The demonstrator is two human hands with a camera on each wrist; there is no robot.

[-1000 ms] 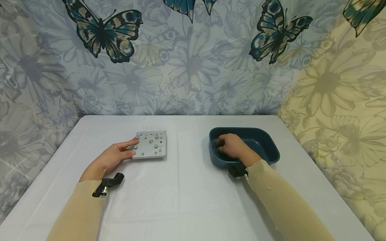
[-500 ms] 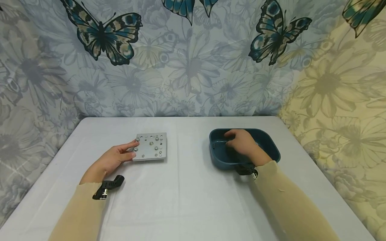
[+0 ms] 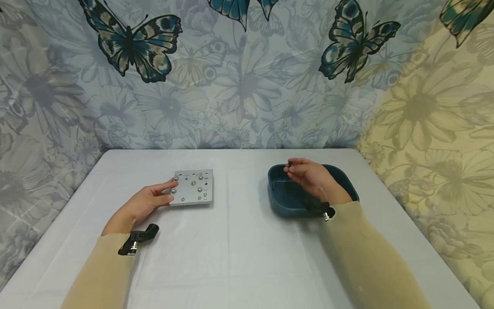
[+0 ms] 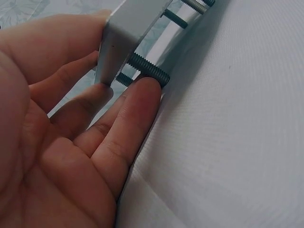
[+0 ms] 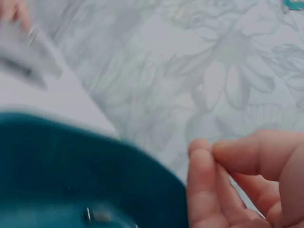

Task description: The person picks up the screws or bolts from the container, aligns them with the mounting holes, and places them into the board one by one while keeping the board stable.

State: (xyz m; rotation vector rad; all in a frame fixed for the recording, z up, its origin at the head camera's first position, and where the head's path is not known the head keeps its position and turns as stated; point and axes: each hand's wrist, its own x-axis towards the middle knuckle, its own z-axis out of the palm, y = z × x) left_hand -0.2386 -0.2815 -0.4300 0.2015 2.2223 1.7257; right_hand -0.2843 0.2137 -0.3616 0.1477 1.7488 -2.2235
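My left hand (image 3: 142, 205) holds the left edge of a silver metal plate (image 3: 187, 182) with thumb and fingers. Several bolt heads dot the plate's top, and threaded bolt shanks (image 4: 149, 67) stick out underneath in the left wrist view. One fingertip is at the longest shank there. Over the dark teal bin (image 3: 278, 207), my right hand (image 3: 314, 178) is raised to rim height. Its thumb and fingers pinch a small dark piece (image 3: 290, 163), too small to identify; in the right wrist view the fingertips hide it.
A small metal bolt-like part (image 5: 99, 216), blurred, lies in the bin in the right wrist view. Both stand on a white-covered table (image 3: 231, 257), plate left and bin right. Patterned cloth (image 3: 247, 86) with butterflies hangs behind the table.
My right hand has moved right within the bin and then up to its rim, where the small dark piece now shows between the fingertips. The left hand and plate stay put.
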